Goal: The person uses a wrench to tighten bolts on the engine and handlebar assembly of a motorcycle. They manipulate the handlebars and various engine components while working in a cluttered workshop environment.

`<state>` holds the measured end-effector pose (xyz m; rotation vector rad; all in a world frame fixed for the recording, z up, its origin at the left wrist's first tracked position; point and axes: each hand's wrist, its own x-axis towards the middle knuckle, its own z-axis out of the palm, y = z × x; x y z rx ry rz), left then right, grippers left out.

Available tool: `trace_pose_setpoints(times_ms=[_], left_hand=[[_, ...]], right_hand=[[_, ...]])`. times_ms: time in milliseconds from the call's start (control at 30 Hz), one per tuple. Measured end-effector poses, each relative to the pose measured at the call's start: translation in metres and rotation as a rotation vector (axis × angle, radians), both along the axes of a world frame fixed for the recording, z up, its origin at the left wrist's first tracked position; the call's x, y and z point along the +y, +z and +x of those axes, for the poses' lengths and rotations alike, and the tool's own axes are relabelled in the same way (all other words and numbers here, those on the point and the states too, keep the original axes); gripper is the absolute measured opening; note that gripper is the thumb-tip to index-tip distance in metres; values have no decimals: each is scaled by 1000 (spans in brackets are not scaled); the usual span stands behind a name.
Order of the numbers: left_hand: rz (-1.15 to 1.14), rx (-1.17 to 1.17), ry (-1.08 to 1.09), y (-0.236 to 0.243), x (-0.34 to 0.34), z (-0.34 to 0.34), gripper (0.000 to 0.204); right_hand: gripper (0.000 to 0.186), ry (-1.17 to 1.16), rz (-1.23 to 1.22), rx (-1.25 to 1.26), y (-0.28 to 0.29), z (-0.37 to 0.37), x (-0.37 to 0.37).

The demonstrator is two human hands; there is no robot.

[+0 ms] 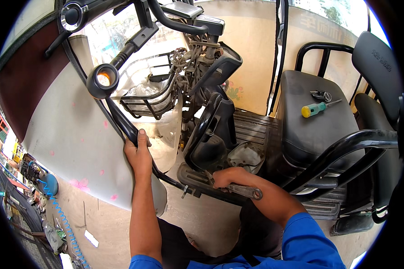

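The left hand (140, 151) is closed around a black, curved metal tube (117, 117). The right hand (231, 177) is wrapped around a grey metal wrench (245, 191), to the right of the tube's near end. Farther right, a green-and-yellow-handled screwdriver (314, 109) rests on a black padded seat (309, 141).

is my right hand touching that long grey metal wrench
Touching: the head view shows the right hand curled around the grey metal wrench, whose ring end sticks out past it.

My right hand (225, 178) covers part of a wrench (246, 191); above my left hand (140, 154), the frame's edge crops a handlebar (177, 28); far leftward, clutter (54, 232) sits too small to identify.
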<state>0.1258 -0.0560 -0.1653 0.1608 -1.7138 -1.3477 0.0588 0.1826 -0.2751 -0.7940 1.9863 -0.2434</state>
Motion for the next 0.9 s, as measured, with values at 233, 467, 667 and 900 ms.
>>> trace_pose_setpoints(times_ms=[233, 467, 667, 900], left_hand=[[4, -5, -11, 0, 0, 0, 32], [-2, -25, -25, 0, 0, 1, 31], [-8, -33, -9, 1, 0, 2, 32], [-6, -25, 0, 1, 1, 2, 32]], right_hand=[[37, -18, -2, -13, -3, -1, 0], [37, -20, 5, 6, -4, -1, 0], [39, -11, 11, 2, 1, 1, 0], [40, -25, -1, -6, -1, 0, 1]])
